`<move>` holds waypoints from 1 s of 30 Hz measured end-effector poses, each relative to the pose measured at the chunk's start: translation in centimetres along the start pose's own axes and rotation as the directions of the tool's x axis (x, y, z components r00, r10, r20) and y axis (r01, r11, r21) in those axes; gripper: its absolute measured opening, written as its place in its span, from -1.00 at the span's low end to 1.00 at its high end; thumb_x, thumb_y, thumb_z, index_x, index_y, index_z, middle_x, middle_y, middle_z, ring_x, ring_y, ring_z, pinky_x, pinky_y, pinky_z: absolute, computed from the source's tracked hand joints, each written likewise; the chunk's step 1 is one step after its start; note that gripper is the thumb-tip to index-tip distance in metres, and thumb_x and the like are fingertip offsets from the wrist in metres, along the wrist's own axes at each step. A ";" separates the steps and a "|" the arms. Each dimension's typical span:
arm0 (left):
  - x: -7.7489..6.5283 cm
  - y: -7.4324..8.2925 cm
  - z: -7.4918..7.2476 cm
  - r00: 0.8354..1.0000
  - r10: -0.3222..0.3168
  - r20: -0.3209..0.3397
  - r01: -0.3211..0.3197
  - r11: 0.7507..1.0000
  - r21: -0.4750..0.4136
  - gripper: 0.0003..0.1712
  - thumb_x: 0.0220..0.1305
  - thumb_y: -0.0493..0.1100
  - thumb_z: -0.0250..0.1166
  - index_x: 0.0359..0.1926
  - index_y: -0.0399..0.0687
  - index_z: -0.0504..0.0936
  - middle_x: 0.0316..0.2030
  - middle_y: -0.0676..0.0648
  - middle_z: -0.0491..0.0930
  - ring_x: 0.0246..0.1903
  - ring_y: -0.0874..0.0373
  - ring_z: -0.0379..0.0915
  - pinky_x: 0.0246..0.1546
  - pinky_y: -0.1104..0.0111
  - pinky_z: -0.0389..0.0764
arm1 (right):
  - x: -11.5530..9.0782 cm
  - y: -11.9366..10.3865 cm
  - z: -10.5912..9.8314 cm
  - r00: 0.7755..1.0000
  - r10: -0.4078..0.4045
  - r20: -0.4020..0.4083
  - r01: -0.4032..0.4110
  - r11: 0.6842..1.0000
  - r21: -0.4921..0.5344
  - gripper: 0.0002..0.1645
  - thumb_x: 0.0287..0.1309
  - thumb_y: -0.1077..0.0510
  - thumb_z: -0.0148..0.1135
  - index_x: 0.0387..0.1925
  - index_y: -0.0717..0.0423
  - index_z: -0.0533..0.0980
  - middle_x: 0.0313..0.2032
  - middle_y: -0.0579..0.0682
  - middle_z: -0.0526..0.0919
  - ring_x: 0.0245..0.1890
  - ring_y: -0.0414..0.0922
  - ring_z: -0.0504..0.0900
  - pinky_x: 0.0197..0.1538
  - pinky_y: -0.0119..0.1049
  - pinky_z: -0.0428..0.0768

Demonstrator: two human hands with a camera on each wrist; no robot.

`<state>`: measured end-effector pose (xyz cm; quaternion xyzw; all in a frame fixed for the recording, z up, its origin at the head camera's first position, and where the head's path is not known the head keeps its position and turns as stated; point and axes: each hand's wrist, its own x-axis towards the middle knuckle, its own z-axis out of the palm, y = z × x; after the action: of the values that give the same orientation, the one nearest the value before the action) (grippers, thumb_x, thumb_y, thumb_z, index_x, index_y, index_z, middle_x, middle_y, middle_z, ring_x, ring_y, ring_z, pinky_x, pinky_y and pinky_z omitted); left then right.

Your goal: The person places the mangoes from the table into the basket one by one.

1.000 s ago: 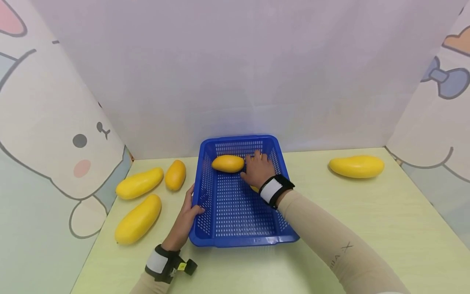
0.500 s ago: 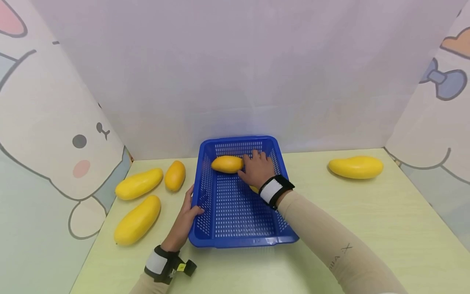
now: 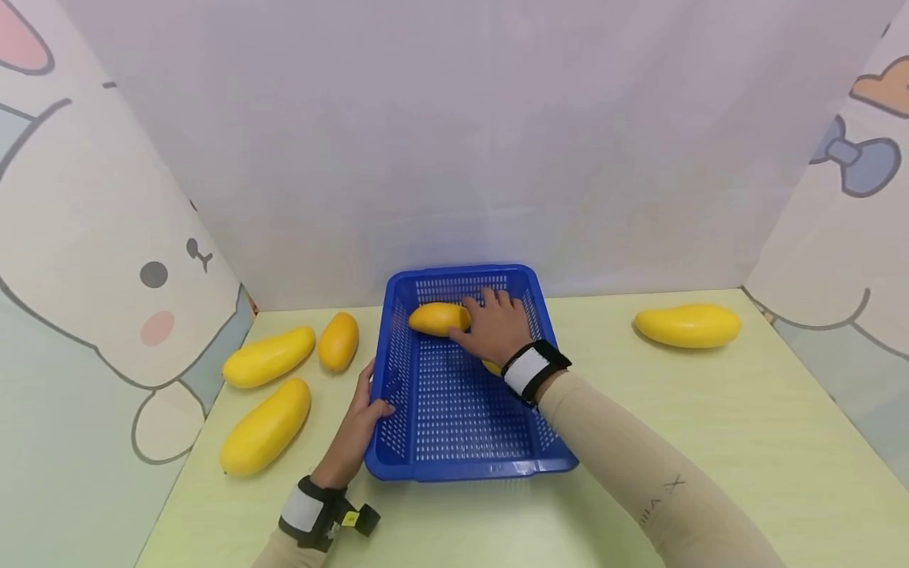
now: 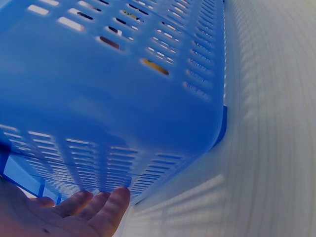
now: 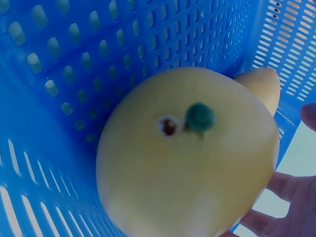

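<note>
A blue plastic basket [image 3: 469, 469] with slotted walls stands in the middle of the table. My left hand [image 3: 355, 432] grips its left side, thumb over the rim; in the left wrist view its fingers [image 4: 116, 207] lie along the outer wall. Inside the basket, my right hand [image 3: 497, 327] is spread over a large yellow mango-like fruit [image 5: 187, 153], mostly hidden under it in the head view. Fingers touch that fruit's side in the right wrist view, while the thumb [image 5: 309, 116] stands apart from it. A smaller orange-yellow mango [image 3: 435, 319] lies left of the right thumb, at the back.
Left of the basket lie two large yellow mango-like fruits, a back one [image 3: 270, 357] and a front one [image 3: 266, 427], and a smaller orange mango [image 3: 338, 341]. Another large yellow fruit [image 3: 687, 326] lies far right. A pale wall [image 3: 454, 158] rises behind the table [image 3: 710, 426].
My right hand has shifted slightly left over the fruit, its thumb now overlapping the right end of the smaller mango. My left hand has stayed on the basket, which remains in place.
</note>
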<state>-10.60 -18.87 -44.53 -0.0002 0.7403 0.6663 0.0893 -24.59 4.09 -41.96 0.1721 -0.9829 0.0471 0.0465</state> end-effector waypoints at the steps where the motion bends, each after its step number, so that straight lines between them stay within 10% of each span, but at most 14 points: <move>1: 0.0 0.0 0.0 1.000 0.001 0.001 -0.001 1.000 0.001 -0.18 0.18 -0.24 -0.06 0.40 0.37 -0.14 0.38 -0.05 -0.05 0.26 -0.11 0.00 0.21 -0.15 -0.02 | 0.0 0.0 0.0 1.000 -0.005 -0.006 0.005 1.000 -0.001 -0.19 0.12 -0.50 -0.21 0.25 -0.15 0.32 0.28 0.16 0.23 0.26 0.17 0.15 0.19 0.11 0.19; 30: -0.2 0.4 0.0 1.000 0.002 0.014 -0.002 1.000 0.006 -0.19 0.20 -0.24 -0.08 0.41 0.36 -0.16 0.41 -0.06 -0.11 0.29 -0.12 -0.05 0.23 -0.17 -0.09 | -1.0 0.0 -2.2 0.977 -0.159 -0.143 0.173 0.981 0.091 -0.10 0.11 -0.59 -0.49 0.30 -0.25 0.26 0.31 0.05 0.22 0.30 0.07 0.12 0.22 0.10 0.13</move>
<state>-10.41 -18.82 -44.11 0.0057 0.7416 0.6643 0.0937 -23.48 4.67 -39.90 0.2525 -0.9558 0.1053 0.1077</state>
